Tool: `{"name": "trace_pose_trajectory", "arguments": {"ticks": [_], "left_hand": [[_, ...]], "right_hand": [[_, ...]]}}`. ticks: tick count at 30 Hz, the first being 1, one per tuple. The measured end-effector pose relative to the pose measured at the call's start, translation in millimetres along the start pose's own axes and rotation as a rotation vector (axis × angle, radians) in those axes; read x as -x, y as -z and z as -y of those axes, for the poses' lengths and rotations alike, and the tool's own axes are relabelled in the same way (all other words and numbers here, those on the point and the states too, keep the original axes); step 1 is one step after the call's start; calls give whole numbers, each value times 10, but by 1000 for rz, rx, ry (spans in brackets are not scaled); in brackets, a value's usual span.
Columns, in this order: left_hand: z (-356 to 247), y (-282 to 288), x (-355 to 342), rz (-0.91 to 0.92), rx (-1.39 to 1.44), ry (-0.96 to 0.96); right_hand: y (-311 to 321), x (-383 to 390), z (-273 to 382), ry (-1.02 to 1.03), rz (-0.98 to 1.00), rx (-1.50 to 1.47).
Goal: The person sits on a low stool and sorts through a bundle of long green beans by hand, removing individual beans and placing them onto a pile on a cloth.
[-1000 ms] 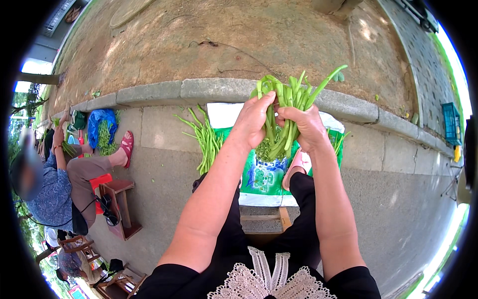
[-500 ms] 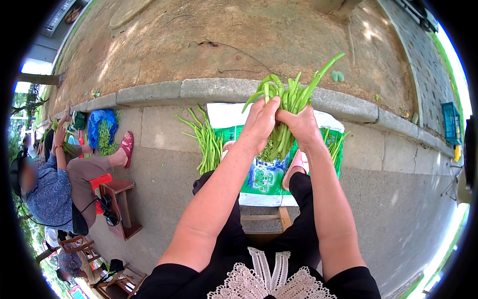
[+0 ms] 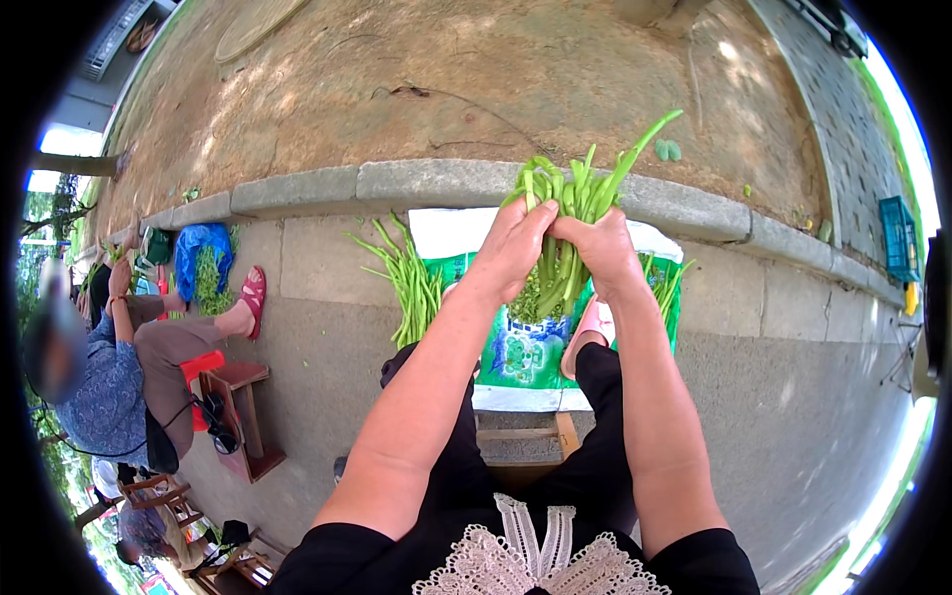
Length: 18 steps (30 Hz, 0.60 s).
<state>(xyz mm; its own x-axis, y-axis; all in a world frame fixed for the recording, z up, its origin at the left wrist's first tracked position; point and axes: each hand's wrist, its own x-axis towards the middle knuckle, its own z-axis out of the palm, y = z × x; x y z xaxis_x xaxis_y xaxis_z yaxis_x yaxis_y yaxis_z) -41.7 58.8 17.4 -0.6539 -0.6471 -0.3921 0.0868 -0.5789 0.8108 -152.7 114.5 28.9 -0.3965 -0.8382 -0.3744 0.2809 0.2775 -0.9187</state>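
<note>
A bunch of long green vegetable stems (image 3: 570, 193) is gripped between both hands above a sack. My left hand (image 3: 516, 248) wraps its left side, thumb pressed across the stems. On the other side my right hand (image 3: 600, 248) closes round the same bunch, its thumb almost meeting the left one. Stem tops bend over above the hands, and one long stem sticks out to the upper right. Beneath, the green and white printed sack (image 3: 526, 372) lies flat on the pavement. More stems (image 3: 416, 288) are piled at its left, and others (image 3: 666, 283) at its right, partly behind my forearm.
A stone kerb (image 3: 431, 183) runs beyond the sack, with bare soil past it. At left a seated person (image 3: 104, 382) handles greens beside a blue plastic bag (image 3: 203, 248) and a wooden stool (image 3: 243, 416). A teal crate (image 3: 898, 241) stands far right. My pink-shod foot (image 3: 593, 327) rests on the sack.
The stem ends that stuck out to the left of the bunch are now drawn in above my left hand. Both hands keep their grip in nearly the same place. The seated person's head has shifted slightly.
</note>
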Motion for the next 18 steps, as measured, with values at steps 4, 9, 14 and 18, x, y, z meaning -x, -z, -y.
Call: {"name": "trace_pose_trajectory", "arguments": {"ticks": [4, 9, 14, 18], "left_hand": [[51, 67, -58, -9, -122, -30], [51, 86, -79, -51, -274, -19], [-118, 58, -17, -115, -29, 8], [-106, 134, -42, -144, 85, -6]], "right_hand": [[46, -2, 19, -48, -35, -54], [83, -7, 40, -59, -33, -97], [318, -86, 33, -54, -54, -241], [369, -54, 103, -55, -60, -279]]}}
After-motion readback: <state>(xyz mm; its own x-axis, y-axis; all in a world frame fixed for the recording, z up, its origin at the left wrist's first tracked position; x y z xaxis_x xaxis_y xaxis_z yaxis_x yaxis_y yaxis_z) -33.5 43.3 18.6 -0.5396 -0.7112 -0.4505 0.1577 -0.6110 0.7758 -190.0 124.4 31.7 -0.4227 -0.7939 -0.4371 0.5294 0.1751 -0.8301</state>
